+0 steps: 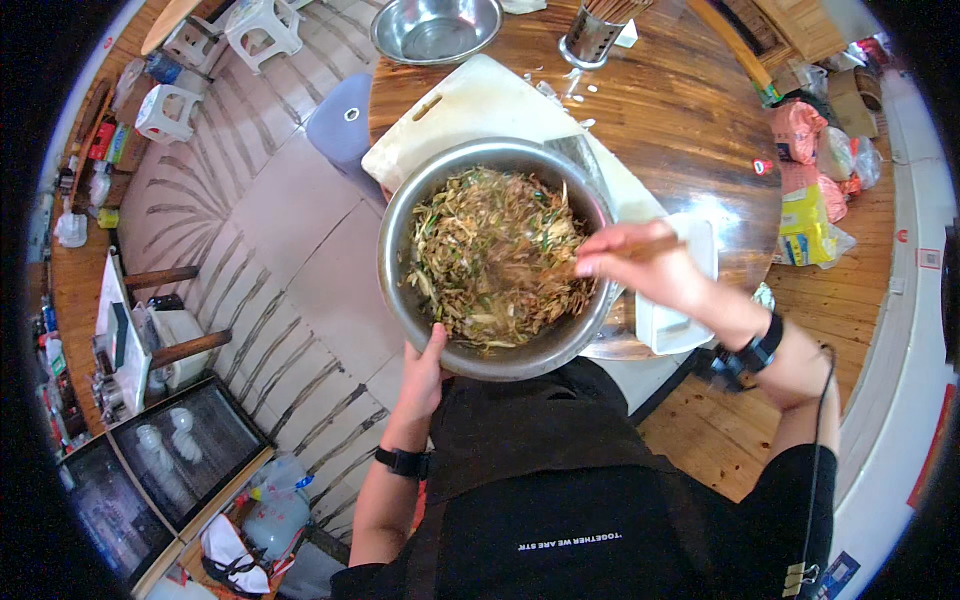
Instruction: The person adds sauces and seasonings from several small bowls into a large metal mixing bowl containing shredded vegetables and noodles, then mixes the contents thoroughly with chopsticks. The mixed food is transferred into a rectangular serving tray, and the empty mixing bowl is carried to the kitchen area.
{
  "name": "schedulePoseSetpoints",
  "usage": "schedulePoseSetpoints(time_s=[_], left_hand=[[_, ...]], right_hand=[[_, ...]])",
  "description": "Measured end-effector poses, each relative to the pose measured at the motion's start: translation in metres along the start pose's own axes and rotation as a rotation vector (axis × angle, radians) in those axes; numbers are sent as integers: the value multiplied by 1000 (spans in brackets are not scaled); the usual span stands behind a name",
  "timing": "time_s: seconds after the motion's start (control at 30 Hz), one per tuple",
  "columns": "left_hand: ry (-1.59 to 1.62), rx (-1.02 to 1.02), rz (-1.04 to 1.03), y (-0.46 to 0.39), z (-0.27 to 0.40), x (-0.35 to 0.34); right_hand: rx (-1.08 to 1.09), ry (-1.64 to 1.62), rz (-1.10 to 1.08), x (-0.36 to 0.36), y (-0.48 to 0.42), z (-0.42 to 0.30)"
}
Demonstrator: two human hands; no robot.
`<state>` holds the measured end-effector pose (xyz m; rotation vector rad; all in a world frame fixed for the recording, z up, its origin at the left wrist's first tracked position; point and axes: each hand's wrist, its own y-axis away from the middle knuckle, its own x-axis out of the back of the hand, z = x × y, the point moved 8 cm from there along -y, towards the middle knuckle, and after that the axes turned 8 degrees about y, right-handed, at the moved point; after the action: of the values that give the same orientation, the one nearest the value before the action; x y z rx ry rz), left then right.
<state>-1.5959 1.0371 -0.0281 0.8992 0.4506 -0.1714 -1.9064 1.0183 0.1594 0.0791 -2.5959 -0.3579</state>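
A large steel bowl [396, 300] is full of a chopped, shredded filling [487, 255] with green bits, and a steamy or blurred patch shows at its centre. My left hand [427, 371] grips the bowl's near left rim, thumb on top. Over the bowl's right side, my right hand [637, 262] is closed around thin wooden chopsticks [656, 246], blurred by motion; their tips are hidden or too blurred to see. Beneath the bowl's far side lie a white cutting board [480, 94] and a cleaver-like metal blade [577, 154], partly covered.
The round wooden table [682, 112] also holds an empty steel basin [437, 30], a perforated holder [590, 37] of chopsticks and a white plastic tray [675, 330]. A blue-grey stool [341, 124] stands at its left edge. Plastic bags [806, 217] lie on the right.
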Motion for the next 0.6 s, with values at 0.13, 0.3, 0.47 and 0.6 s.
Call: schedulePoseSetpoints(time_s=[0.13, 0.3, 0.47, 0.6], left_hand=[[-26, -74, -46, -4, 28, -8], [-144, -114, -110, -10, 45, -9], [-157, -59, -124, -13, 44, -5], [-175, 19, -117, -13, 43, -2]], right_hand=[[-48, -74, 35, -47, 40, 1], [169, 212, 75, -68, 75, 39], [200, 554, -13, -14, 58, 60], [410, 749, -30, 2, 10, 70]])
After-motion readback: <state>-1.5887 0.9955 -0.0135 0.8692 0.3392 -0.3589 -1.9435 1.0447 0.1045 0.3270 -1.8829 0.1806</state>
